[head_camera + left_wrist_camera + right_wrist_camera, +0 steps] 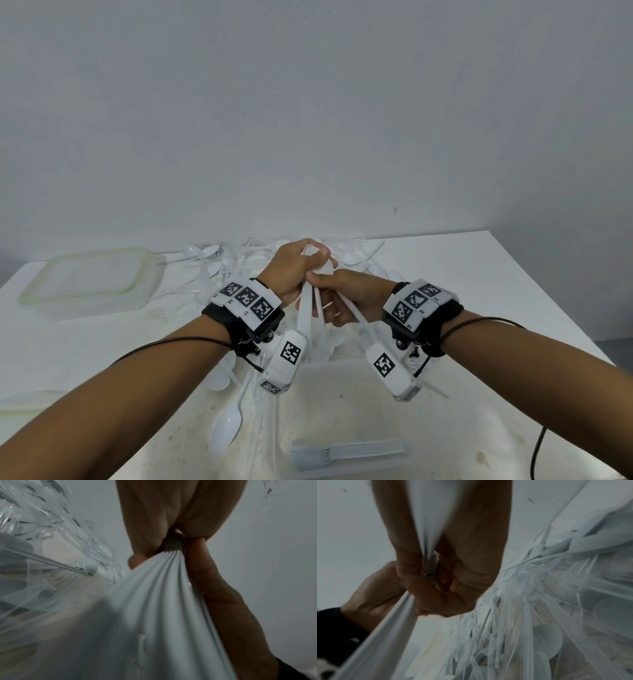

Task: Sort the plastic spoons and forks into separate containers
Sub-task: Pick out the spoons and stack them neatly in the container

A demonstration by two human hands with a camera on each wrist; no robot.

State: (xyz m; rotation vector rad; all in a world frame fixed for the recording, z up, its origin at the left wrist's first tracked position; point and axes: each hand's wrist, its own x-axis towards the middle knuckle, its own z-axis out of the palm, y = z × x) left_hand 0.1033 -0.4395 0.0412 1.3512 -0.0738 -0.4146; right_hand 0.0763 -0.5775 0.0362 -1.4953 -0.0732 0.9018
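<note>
Both hands meet above the middle of the table around one bundle of white plastic spoons (pixel 308 308). My left hand (pixel 313 257) grips the stacked bowls at the top. My right hand (pixel 330 298) is curled round the handles just below. In the left wrist view the stacked handles (pixel 163 601) fan out from my curled fingers (pixel 145 520). In the right wrist view my right fingers (pixel 471 540) pinch the stack's edge (pixel 429 572). A heap of mixed spoons and forks (pixel 236 263) lies at the table's back. A few white forks (pixel 342 454) lie in the near clear container (pixel 356 380).
A clear lidded container (pixel 92 284) stands at the back left. A loose white spoon (pixel 227 428) lies near the front. Another pale plastic piece (pixel 24 404) shows at the left edge. A black cable (pixel 537 452) hangs at the right. The wall stands close behind the table.
</note>
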